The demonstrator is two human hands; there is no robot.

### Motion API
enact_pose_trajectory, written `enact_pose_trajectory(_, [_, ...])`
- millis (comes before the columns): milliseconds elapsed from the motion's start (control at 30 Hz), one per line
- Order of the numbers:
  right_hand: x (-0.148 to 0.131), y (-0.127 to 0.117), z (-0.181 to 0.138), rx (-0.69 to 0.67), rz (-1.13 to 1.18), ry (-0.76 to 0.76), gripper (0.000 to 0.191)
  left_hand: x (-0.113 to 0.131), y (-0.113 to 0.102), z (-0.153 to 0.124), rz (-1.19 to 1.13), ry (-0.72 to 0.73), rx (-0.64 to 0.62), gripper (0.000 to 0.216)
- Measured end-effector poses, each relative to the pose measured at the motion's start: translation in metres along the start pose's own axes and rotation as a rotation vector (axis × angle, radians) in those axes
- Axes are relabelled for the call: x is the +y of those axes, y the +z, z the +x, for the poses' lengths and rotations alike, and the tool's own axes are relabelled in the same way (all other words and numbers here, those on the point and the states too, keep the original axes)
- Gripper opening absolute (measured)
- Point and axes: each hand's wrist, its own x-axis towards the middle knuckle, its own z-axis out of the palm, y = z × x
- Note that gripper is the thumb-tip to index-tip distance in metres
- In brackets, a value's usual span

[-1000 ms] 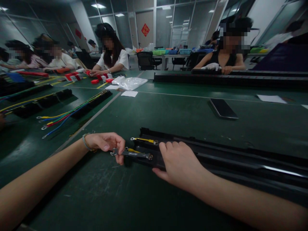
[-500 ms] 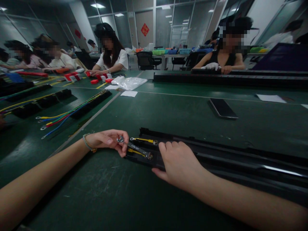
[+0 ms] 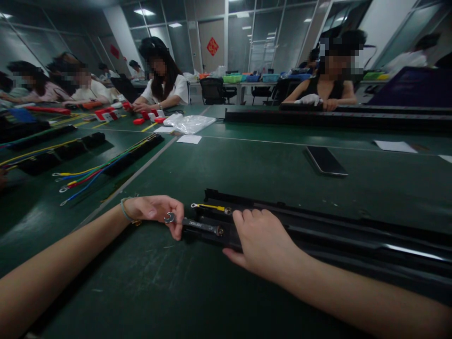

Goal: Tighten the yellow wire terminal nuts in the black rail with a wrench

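Observation:
A silver combination wrench (image 3: 197, 226) lies across the near end of a long black channel (image 3: 339, 235). Its ring end sits over a nut or bolt on the channel's near side. My left hand (image 3: 160, 212) is closed on the wrench near its open-jaw end, fingers curled on the handle. With its fingers over the top and thumb at the near edge, my right hand (image 3: 264, 240) grips the channel just right of the wrench. A short yellow wire (image 3: 210, 206) with a ring terminal is fastened to a second bolt behind the wrench.
A phone (image 3: 326, 161) lies on the green table (image 3: 229, 165) behind the channel. To the left are black strips with coloured wires (image 3: 95, 172). Clear plastic bags (image 3: 194, 123) and a paper slip (image 3: 189, 139) lie farther back. Several people sit across the table, near another long black channel (image 3: 300, 116).
My left hand has swung the wrench's open-jaw end a little left and toward me, its ring end staying on the bolt. The yellow wire under the wrench is now hidden. My right hand stays put.

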Motion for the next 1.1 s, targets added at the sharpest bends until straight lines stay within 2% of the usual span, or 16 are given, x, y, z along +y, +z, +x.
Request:
enact_pose_trajectory(167, [0.0002,0.0022,0.0000,0.018,-0.009,-0.001,0.047,0.0034,0.0020,-0.0001,0.043,-0.072,-0.080,0.051])
enact_pose_trajectory(300, [0.0001,0.0037,-0.0001,0.026,-0.015,-0.001,0.046,0.0052,0.0048,0.0021,0.031,-0.053,-0.088,0.051])
enact_pose_trajectory(767, [-0.0001,0.0013,0.0002,0.020,-0.011,-0.005,0.046,0.0016,0.0029,0.0025,-0.018,0.012,-0.028,0.047])
enact_pose_trajectory(1100, [-0.0002,0.0023,-0.0005,0.028,-0.005,-0.004,0.047,0.0021,0.0056,0.0056,-0.054,0.045,0.079,0.040])
